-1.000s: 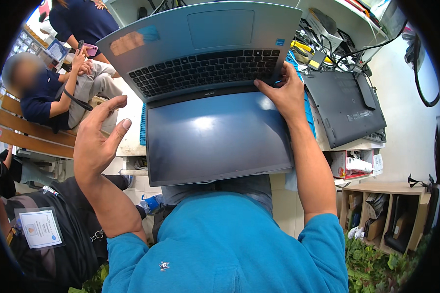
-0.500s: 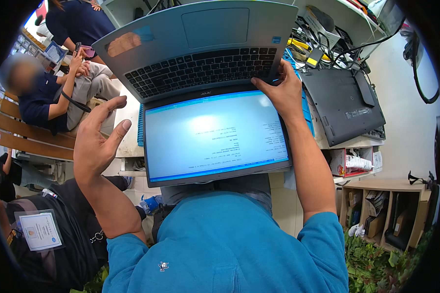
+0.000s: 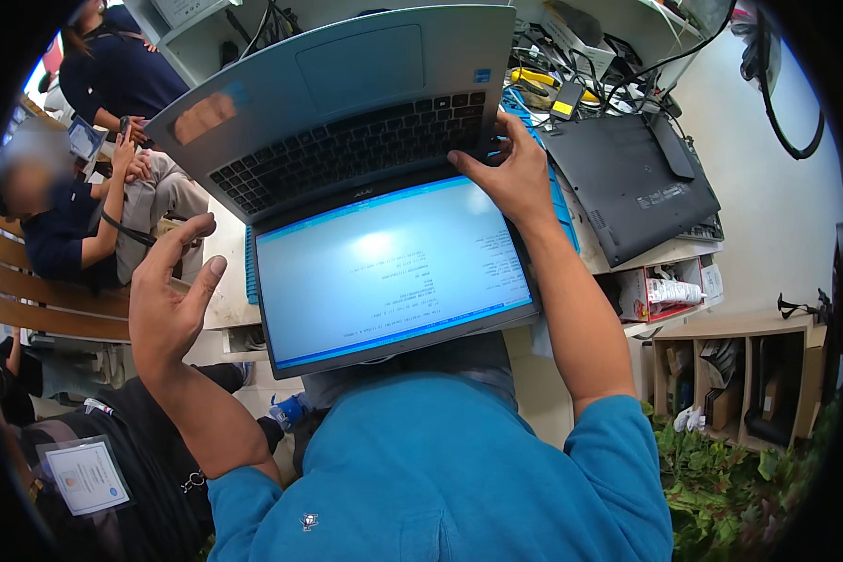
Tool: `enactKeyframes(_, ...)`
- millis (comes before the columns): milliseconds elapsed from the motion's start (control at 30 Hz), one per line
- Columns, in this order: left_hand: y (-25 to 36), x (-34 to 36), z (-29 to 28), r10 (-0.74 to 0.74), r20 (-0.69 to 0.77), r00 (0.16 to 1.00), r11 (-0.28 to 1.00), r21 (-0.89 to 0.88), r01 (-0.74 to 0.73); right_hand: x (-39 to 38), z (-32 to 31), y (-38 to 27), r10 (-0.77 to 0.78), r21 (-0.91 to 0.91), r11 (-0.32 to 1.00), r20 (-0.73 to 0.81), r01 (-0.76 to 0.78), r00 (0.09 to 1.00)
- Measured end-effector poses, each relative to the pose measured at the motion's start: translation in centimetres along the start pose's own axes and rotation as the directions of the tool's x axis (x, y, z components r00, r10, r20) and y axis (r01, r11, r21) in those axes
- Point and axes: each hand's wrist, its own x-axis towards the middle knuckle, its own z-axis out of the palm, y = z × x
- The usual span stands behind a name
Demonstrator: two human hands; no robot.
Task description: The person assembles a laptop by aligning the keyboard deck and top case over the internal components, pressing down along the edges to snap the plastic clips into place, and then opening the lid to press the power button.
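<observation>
A grey laptop point(image 3: 347, 103) is unfolded wide in front of me. Its keyboard half leans up at the far side, and the lit screen point(image 3: 393, 272) lies nearer me with its text upside down. My right hand point(image 3: 510, 178) grips the laptop's right edge by the hinge, thumb on the near face and fingers partly hidden behind. Left of the screen, my left hand point(image 3: 170, 290) hovers apart from the laptop, thumb and fingers spread, holding nothing.
A blue mat point(image 3: 564, 211) shows under the laptop. To the right lies a dark laptop base point(image 3: 632, 187), with tangled cables point(image 3: 599, 80) behind it. A red-and-white box point(image 3: 660, 290) and a wooden shelf point(image 3: 740, 375) stand lower right. People sit and stand at the left.
The whole view has shifted, so most things appear farther left, and the laptop looks slightly turned. Both hands keep nearly the same pose.
</observation>
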Motion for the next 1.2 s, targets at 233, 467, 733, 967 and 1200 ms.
enactKeyframes(233, 1.2, 1.4, -2.2, 0.064, -0.081, 0.995, 0.996, -0.058, -0.069, -0.4, -2.6, -2.2, 0.121, -0.194, 0.973, -0.038, -0.126, 0.992)
enactKeyframes(467, 2.3, 2.9, -6.7, 0.342, -0.390, 0.855, 0.934, 0.039, -0.356, -8.6, -6.6, -8.7, -0.021, -0.233, 0.972, 0.058, 0.034, 0.998)
enactKeyframes(733, 4.9, 10.8, -6.6, 0.510, -0.336, 0.792, 0.859, 0.165, -0.484, -23.3, -5.3, -8.0, 0.534, 0.311, 0.576, 0.557, -0.756, 0.636)
enactKeyframes(967, 5.3, 15.4, -5.2, 0.550, -0.034, 0.834, 0.824, 0.186, -0.536, -24.4, -2.6, -6.5, 0.511, 0.404, 0.465, 0.604, -0.788, 0.611)
enactKeyframes(1200, 6.5, 17.7, -2.9, 0.523, 0.025, 0.852, 0.844, 0.123, -0.522, -23.5, -1.1, -6.7, 0.510, 0.576, 0.242, 0.609, -0.781, 0.608)
